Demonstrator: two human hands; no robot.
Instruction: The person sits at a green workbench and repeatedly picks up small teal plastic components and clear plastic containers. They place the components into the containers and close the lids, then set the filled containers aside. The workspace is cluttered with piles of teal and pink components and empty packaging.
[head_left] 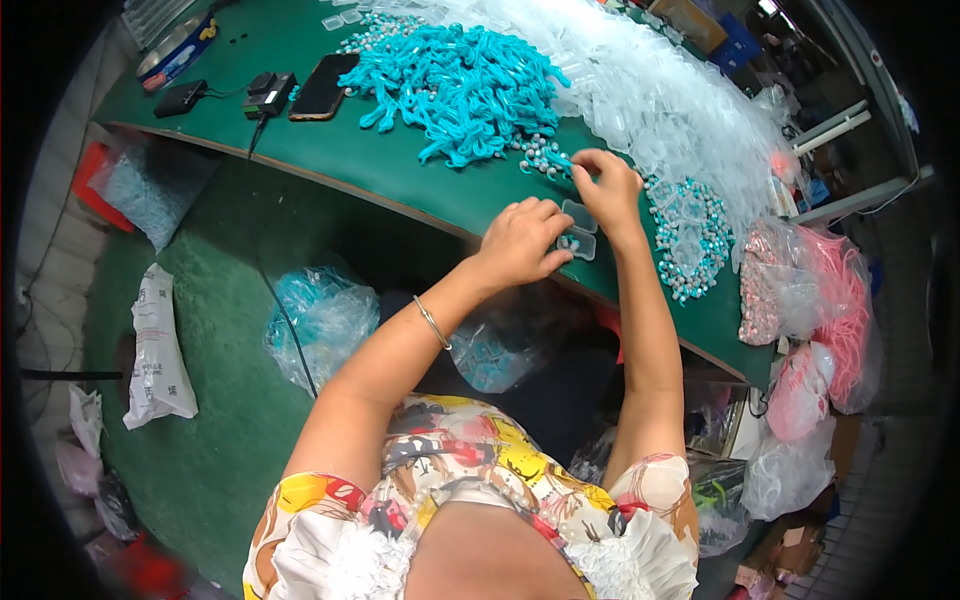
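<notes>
My left hand (522, 240) is closed round the near side of a small clear plastic box (584, 246), which lies open by the table's front edge. A little grey and turquoise piece shows inside it. My right hand (608, 192) is just beyond the box, thumb and forefinger pinched on a turquoise cord (562, 165). Small grey-and-turquoise bead-like pieces (540, 155) lie beside those fingertips. Behind them rises a heap of bundled turquoise cords (465, 90). More bead-like pieces (690, 240) are spread to the right of my right forearm.
Clear plastic boxes (650, 90) form a big pile along the table's far right. A phone (323, 88), a black charger (268, 95) and a round tin (178, 50) sit at the left. Bags of pink cords (840, 310) hang by the right edge; filled bags (320, 320) stand below.
</notes>
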